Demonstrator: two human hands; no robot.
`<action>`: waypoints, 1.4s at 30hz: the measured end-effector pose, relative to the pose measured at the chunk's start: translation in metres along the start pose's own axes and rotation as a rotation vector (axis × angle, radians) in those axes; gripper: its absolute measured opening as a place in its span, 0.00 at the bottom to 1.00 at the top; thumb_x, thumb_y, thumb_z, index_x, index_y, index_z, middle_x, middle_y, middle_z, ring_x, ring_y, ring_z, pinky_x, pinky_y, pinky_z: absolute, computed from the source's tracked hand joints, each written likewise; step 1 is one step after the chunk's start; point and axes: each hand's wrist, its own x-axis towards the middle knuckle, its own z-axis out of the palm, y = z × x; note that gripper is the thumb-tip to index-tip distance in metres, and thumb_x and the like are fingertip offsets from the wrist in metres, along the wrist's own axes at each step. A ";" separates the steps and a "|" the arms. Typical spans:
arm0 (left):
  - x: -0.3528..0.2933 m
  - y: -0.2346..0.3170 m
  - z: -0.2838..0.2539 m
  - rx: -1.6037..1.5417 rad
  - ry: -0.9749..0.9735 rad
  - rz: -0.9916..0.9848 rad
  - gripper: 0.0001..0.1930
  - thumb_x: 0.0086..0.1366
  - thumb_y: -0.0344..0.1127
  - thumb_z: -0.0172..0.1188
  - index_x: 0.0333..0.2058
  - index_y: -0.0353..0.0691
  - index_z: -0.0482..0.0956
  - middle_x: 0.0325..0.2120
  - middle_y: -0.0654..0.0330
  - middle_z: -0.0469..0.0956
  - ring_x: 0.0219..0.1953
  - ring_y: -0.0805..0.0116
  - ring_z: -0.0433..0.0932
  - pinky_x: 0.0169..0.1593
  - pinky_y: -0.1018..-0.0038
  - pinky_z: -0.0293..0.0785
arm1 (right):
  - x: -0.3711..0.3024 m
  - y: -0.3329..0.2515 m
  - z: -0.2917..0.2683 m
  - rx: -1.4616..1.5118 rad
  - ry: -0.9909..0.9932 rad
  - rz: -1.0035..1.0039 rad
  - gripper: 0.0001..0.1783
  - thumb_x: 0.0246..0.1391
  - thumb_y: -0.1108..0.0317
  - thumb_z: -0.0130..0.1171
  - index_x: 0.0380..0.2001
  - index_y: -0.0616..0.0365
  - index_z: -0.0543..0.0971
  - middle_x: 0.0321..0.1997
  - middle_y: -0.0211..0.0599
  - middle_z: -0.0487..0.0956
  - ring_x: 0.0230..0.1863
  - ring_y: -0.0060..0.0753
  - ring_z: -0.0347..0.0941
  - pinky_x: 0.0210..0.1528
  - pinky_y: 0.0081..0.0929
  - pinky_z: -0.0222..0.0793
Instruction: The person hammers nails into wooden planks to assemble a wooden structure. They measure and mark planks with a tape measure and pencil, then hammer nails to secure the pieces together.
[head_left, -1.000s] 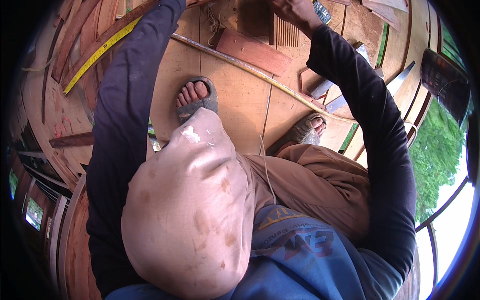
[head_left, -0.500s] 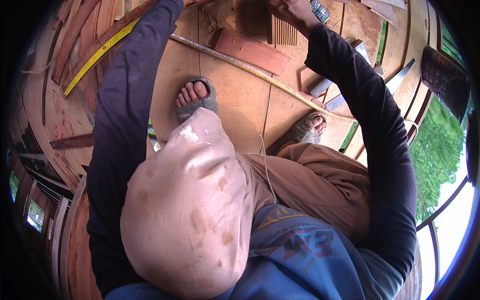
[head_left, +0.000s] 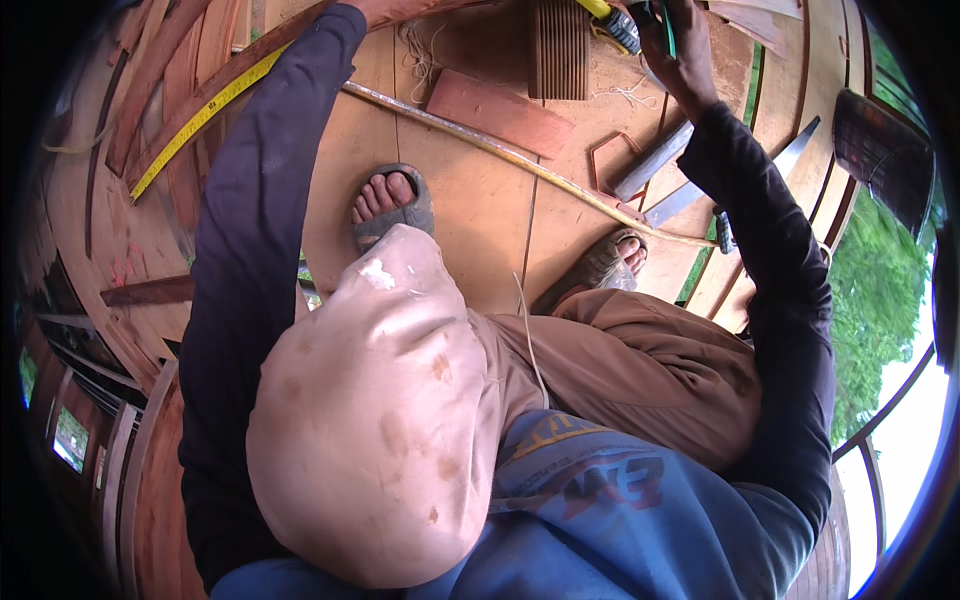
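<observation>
My right hand [head_left: 688, 62] is at the top right, its fingers closed around a thin dark and green thing whose kind I cannot make out. Just left of it is a tape measure case [head_left: 617, 32], black and yellow, with yellow blade at its top. My left hand [head_left: 385, 8] is cut off by the top edge; only its back shows, by a long curved reddish board [head_left: 230, 75], and its fingers are hidden. Along that board runs a stretch of yellow tape blade [head_left: 205, 120].
A long thin rod [head_left: 480, 145] crosses the plank floor before my sandalled feet. Near it are a short reddish board [head_left: 500, 112], a ribbed wooden block [head_left: 559, 50], a saw blade [head_left: 797, 148] and a grey metal bar [head_left: 652, 162]. A dark basket [head_left: 884, 155] stands right.
My right hand has moved right and slightly nearer, with a thin green thing now showing in it. The tape measure case now lies left of that hand. My left hand has barely moved.
</observation>
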 end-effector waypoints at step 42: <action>-0.156 0.106 0.057 0.168 -0.207 0.028 0.08 0.64 0.33 0.63 0.33 0.36 0.73 0.27 0.45 0.77 0.34 0.40 0.78 0.36 0.52 0.72 | -0.147 -0.045 0.005 0.460 -0.739 0.316 0.22 0.50 0.62 0.55 0.46 0.64 0.78 0.43 0.53 0.83 0.46 0.50 0.80 0.51 0.42 0.74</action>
